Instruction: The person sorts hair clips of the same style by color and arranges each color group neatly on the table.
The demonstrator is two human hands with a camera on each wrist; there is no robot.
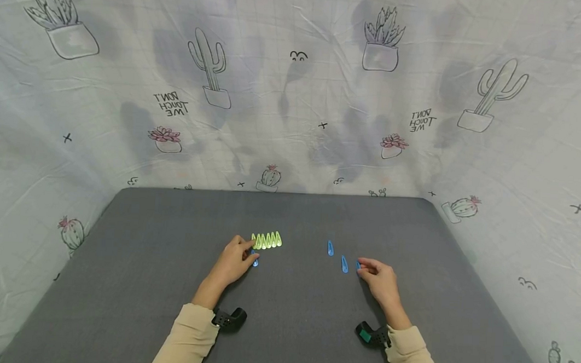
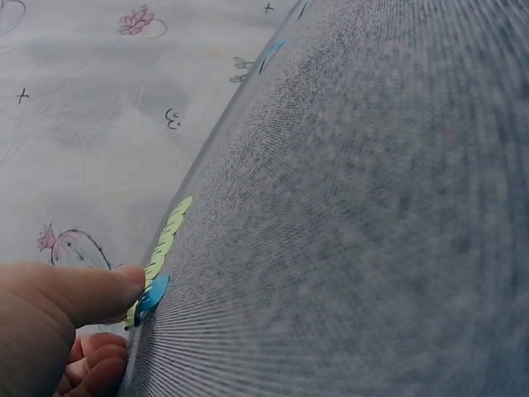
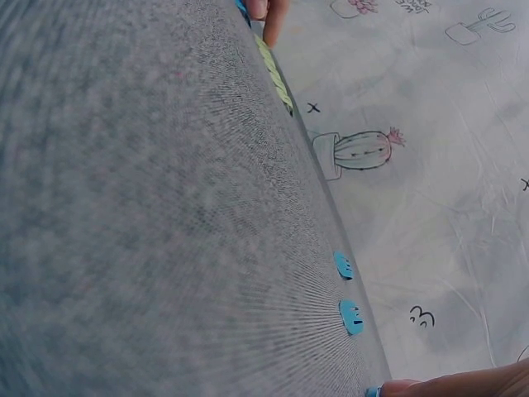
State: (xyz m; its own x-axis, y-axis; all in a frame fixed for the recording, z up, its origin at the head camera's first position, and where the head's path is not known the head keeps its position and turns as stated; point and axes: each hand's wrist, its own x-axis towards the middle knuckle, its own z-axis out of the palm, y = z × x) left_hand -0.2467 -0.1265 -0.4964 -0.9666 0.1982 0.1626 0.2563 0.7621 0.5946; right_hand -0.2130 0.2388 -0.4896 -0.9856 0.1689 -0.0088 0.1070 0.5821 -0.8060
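Several lime-green snap hair clips (image 1: 268, 240) lie side by side in a row on the grey table. My left hand (image 1: 232, 260) is at the row's left end, its thumb and index finger pinching a blue snap hair clip (image 1: 255, 262) just below the green ones. In the left wrist view the thumb overlaps this blue clip (image 2: 155, 293). Over on the right, my right hand (image 1: 380, 280) pinches another blue hair clip (image 1: 358, 265) by fingertips and thumb, which partly cover it. Two more blue clips, one farther back (image 1: 330, 248) and one nearer (image 1: 345, 264), lie to its left.
The grey cloth-covered table (image 1: 293, 324) has its back edge against a pale curtain (image 1: 305, 94) printed with cacti, which also hangs along both sides. A black wrist device (image 1: 230, 320) sits on the left wrist, another (image 1: 372, 335) on the right.
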